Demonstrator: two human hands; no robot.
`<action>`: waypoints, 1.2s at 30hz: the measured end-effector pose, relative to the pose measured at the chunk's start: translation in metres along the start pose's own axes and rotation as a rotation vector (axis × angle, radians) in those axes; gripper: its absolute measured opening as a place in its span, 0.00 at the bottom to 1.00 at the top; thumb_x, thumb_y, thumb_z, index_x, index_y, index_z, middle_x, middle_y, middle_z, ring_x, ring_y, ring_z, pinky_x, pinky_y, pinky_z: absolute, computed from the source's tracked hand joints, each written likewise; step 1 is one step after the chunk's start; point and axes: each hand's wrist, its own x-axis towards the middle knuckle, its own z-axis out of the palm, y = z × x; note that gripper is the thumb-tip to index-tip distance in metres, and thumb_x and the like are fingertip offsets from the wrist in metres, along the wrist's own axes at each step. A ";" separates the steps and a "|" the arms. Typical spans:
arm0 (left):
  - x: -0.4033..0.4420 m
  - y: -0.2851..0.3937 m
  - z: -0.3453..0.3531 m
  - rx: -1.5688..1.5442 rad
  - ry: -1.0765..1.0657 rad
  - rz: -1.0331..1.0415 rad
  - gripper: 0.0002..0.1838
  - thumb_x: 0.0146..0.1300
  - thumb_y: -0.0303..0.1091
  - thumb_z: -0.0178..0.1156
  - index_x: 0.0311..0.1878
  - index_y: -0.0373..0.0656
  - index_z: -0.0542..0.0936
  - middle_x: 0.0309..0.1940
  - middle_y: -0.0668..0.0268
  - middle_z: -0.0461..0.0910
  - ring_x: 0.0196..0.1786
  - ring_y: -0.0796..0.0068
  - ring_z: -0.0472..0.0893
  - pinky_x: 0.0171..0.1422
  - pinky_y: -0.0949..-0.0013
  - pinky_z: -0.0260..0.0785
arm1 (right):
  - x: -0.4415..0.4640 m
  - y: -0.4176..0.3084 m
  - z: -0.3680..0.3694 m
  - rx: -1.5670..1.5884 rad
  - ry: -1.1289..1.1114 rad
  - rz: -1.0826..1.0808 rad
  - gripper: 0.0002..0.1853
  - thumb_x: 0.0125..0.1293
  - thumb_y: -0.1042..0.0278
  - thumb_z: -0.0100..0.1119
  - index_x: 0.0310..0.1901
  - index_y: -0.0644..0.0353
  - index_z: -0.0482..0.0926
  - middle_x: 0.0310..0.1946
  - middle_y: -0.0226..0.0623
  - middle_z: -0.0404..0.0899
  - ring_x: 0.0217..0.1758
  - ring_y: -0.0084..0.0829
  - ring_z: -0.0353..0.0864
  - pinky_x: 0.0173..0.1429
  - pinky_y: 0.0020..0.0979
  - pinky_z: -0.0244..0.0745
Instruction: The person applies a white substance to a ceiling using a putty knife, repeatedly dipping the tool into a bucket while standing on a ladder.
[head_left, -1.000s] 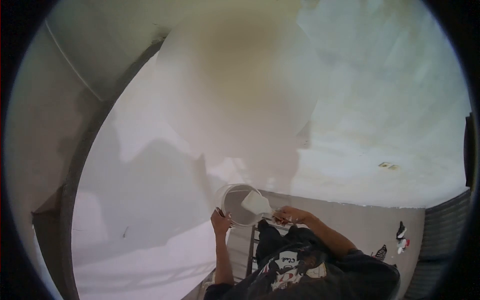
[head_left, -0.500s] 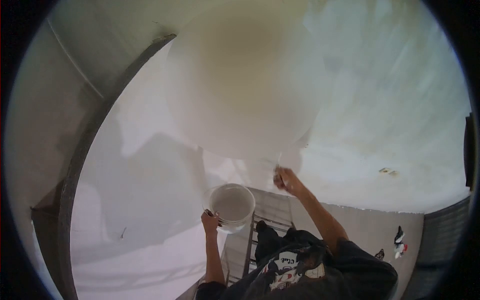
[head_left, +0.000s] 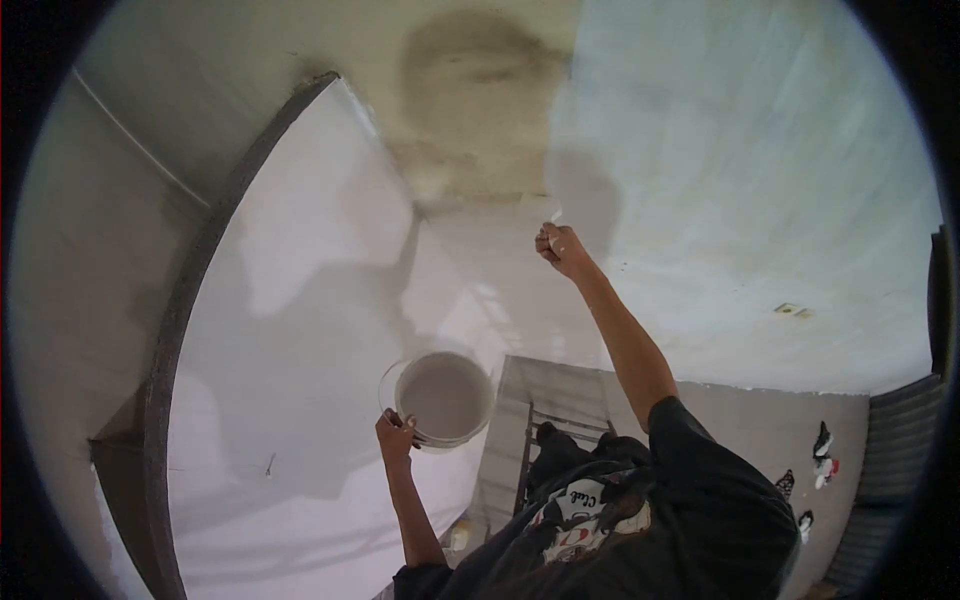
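The left hand [head_left: 396,430] is curled over the left near edge of a white bucket [head_left: 452,441], thumb and fingers gripping its rim; the bucket is held up in front of the body, mouth facing upward, beside the smooth white wall [head_left: 300,360] and near the top of a ladder [head_left: 526,452]. The right hand [head_left: 558,248], arm stretched forward, is closed in a fist around a white hand tool [head_left: 557,215], mostly hidden; the tool is near the lower edge of a beige wall patch [head_left: 465,165], though whether it touches the surface I cannot tell.
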 end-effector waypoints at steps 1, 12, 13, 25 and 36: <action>0.002 -0.004 -0.004 -0.010 0.003 -0.028 0.14 0.43 0.20 0.56 0.18 0.42 0.59 0.14 0.70 0.61 0.12 0.80 0.64 0.10 0.74 0.59 | -0.002 -0.009 0.009 0.021 0.004 -0.024 0.13 0.58 0.67 0.45 0.17 0.54 0.58 0.15 0.25 0.56 0.18 0.18 0.56 0.18 0.19 0.50; -0.007 -0.050 -0.001 0.088 -0.004 -0.101 0.14 0.40 0.21 0.59 0.17 0.41 0.61 0.12 0.68 0.64 0.14 0.80 0.65 0.13 0.72 0.58 | -0.012 -0.106 0.115 -0.159 -0.059 -0.398 0.16 0.62 0.54 0.42 0.23 0.55 0.60 0.15 0.22 0.54 0.16 0.14 0.53 0.16 0.17 0.46; -0.002 -0.075 -0.001 0.107 -0.004 -0.096 0.15 0.40 0.21 0.60 0.17 0.41 0.61 0.12 0.68 0.64 0.14 0.80 0.65 0.13 0.72 0.58 | -0.005 -0.104 0.118 -0.173 -0.039 -0.435 0.17 0.62 0.52 0.41 0.24 0.55 0.60 0.14 0.22 0.53 0.15 0.14 0.53 0.16 0.17 0.46; 0.001 -0.108 0.008 -0.054 0.001 -0.244 0.15 0.39 0.22 0.59 0.16 0.40 0.60 0.11 0.68 0.63 0.14 0.79 0.65 0.14 0.73 0.60 | 0.097 0.081 -0.026 -0.378 0.135 -0.131 0.22 0.62 0.47 0.37 0.23 0.57 0.63 0.12 0.28 0.60 0.10 0.20 0.58 0.13 0.22 0.53; 0.010 -0.142 0.007 -0.013 0.080 -0.266 0.14 0.40 0.20 0.59 0.16 0.40 0.61 0.11 0.67 0.63 0.13 0.78 0.67 0.10 0.72 0.61 | 0.155 0.132 -0.063 0.323 0.309 0.188 0.15 0.64 0.66 0.33 0.19 0.57 0.56 0.14 0.31 0.58 0.12 0.21 0.53 0.12 0.20 0.44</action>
